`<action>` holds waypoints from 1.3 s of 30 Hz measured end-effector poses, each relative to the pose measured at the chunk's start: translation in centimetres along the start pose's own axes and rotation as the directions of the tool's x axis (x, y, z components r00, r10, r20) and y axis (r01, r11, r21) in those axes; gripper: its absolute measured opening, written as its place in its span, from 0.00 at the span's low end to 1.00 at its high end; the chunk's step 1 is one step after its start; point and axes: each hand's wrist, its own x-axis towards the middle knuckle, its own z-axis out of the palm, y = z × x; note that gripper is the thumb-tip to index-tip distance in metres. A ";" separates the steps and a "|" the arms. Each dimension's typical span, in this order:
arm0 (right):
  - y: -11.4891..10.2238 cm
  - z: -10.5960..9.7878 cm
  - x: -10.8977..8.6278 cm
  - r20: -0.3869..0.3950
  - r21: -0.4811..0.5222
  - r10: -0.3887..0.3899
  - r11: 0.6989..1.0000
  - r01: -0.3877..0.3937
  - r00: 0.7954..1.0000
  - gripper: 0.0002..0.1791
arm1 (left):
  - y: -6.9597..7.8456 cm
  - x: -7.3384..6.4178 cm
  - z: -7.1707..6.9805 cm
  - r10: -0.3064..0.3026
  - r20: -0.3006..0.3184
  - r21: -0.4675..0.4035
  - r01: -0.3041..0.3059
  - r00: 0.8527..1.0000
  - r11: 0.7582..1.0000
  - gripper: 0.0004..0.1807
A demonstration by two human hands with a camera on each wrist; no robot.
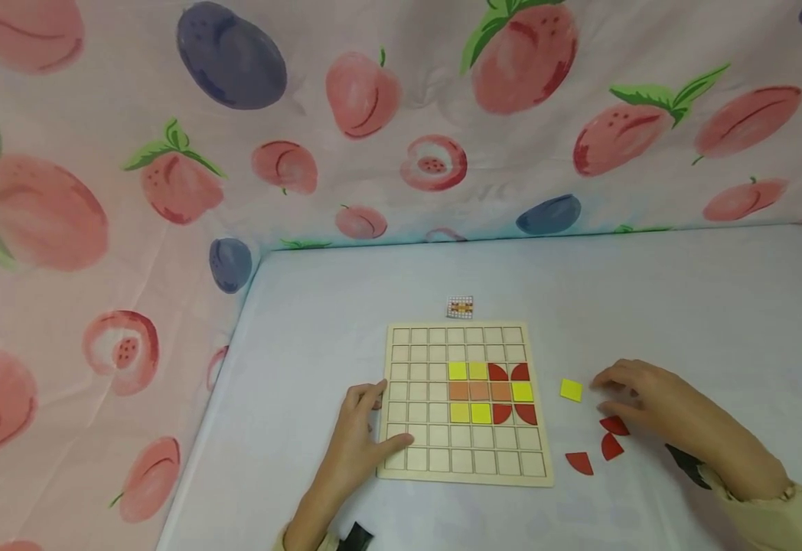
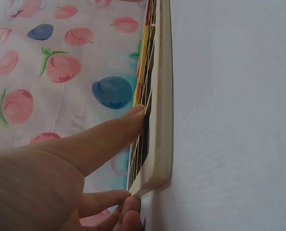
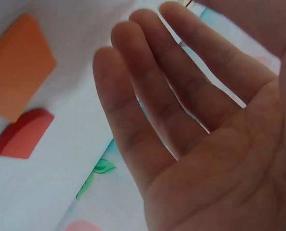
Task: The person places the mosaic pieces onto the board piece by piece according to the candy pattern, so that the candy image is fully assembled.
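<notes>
A square wooden grid board [image 1: 486, 462] lies on the table with yellow squares [image 1: 459, 412], orange squares [image 1: 478, 391] and red quarter-circle pieces [image 1: 526, 414] in its cells. My left hand [image 1: 360, 436] holds the board at its left edge, thumb on the top face and fingers at the side, as the left wrist view also shows. Over the table right of the board hovers my right hand [image 1: 669, 398], its fingers loosely bent and its palm bare. Near its fingertips lies a loose yellow square [image 1: 571, 389]. An orange piece [image 3: 22, 67] and a red quarter-circle [image 3: 25, 134] show beside those fingers.
Several loose red quarter-circles [image 1: 579, 463] lie on the white tabletop right of the board. Behind the board is a small printed pattern card [image 1: 460, 307]. Fruit-print cloth [image 1: 373, 176] hangs along the back and left of the table.
</notes>
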 end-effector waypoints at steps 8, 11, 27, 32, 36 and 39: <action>0.4 0.0 -0.5 0.111 0.011 0.055 0.998 -0.057 0.992 0.19 | -0.1 0.1 -0.1 -0.001 0.000 -0.001 0.001 1.000 1.000 0.47; 0.9 -0.1 -0.8 0.115 0.000 0.054 0.999 -0.055 0.992 0.19 | -0.1 0.1 -0.1 -0.001 0.002 -0.006 0.001 1.000 1.000 0.47; 4.1 -0.7 -3.0 0.012 -0.128 0.031 0.991 -0.029 0.999 0.19 | 0.1 0.1 0.0 0.002 0.000 -0.003 -0.002 1.000 1.000 0.48; 4.4 -0.5 -3.1 -0.011 -0.093 0.016 0.996 -0.016 1.000 0.17 | 0.1 0.0 0.0 0.004 -0.001 -0.003 -0.004 1.000 1.000 0.48; 4.4 -0.3 -2.9 -0.025 -0.071 0.020 0.997 -0.022 0.999 0.13 | 0.0 0.0 0.0 -0.001 0.003 -0.010 0.001 1.000 1.000 0.47; 4.2 -0.1 -2.7 -0.061 -0.068 0.016 0.997 -0.020 0.998 0.12 | 0.0 0.0 -0.1 -0.006 0.005 -0.015 0.006 1.000 1.000 0.47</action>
